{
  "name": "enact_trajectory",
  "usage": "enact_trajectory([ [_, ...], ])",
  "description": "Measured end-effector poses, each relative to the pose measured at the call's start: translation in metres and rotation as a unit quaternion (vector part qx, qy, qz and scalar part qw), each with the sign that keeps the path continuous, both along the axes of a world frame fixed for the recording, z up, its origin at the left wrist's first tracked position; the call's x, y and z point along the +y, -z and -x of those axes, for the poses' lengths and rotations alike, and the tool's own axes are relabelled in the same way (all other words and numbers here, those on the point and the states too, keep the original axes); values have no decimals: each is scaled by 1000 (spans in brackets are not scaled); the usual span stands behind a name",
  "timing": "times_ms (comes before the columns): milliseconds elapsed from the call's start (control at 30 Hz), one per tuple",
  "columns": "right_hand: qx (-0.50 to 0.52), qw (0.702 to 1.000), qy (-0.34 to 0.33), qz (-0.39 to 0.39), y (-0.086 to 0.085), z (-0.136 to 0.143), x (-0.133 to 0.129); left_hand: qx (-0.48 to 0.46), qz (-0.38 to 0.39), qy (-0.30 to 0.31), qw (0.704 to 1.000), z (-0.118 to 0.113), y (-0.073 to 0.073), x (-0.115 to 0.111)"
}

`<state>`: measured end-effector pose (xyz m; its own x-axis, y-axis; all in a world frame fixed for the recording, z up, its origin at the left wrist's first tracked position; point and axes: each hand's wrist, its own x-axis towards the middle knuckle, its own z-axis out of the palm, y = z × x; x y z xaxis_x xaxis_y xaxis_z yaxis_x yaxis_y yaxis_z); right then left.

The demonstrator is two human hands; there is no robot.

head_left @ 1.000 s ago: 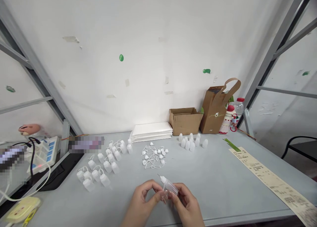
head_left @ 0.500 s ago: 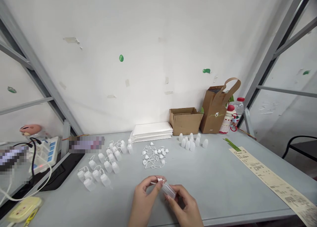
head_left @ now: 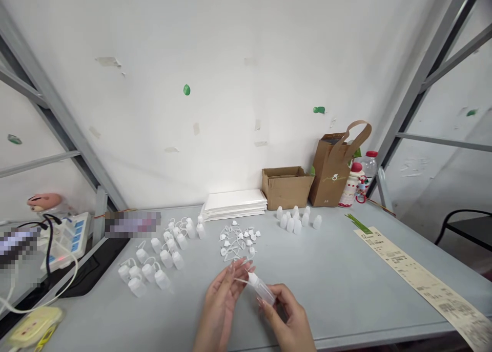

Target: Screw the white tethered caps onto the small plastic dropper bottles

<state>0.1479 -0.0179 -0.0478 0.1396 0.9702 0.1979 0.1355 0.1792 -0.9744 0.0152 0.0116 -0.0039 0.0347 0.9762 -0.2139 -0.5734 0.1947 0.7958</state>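
A small translucent squeeze bottle [head_left: 263, 291] with a white cap tilts up to the left just above the front of the table. My right hand [head_left: 288, 316] grips its lower end between thumb and fingers. Beside the cap, my left hand [head_left: 223, 298] has its fingers stretched out and apart. The bottle's thin white strap [head_left: 242, 281] reaches toward the left fingers; whether they touch it, I cannot tell. Beyond the hands lies a loose pile of white caps with straps [head_left: 239, 244]. Several capless small bottles [head_left: 297, 226] stand at the back right.
On the left stand several capped small bottles [head_left: 162, 278] with straps. White flat packets [head_left: 234, 204] are stacked by the wall, beside a cardboard box [head_left: 287, 190] and a brown paper bag [head_left: 330, 172]. A long printed paper strip [head_left: 415, 277] lies right; a power strip [head_left: 73, 239] sits left.
My left hand has let go of the bottle's cap end and opened its fingers, moving slightly left. My right hand keeps its grip on the bottle, whose white cap now shows fully.
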Motion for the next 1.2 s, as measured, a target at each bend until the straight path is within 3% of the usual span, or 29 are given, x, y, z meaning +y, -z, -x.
enact_trajectory([
  [233, -42, 998, 25, -44, -2, 4, -2, -50, 21, -67, 996, 10, 1, 1],
  [500, -61, 997, 8, -49, -2, 4, -2, 6, 8, 6, 1000, 0, -8, -4],
  [733, -74, 996, 3, -55, 3, 5, -2, -28, 24, -8, 999, 2, -11, -2],
  [1200, -85, 994, -7, -69, 3, 5, -2, -18, 12, 9, 1000, 2, -5, -1],
])
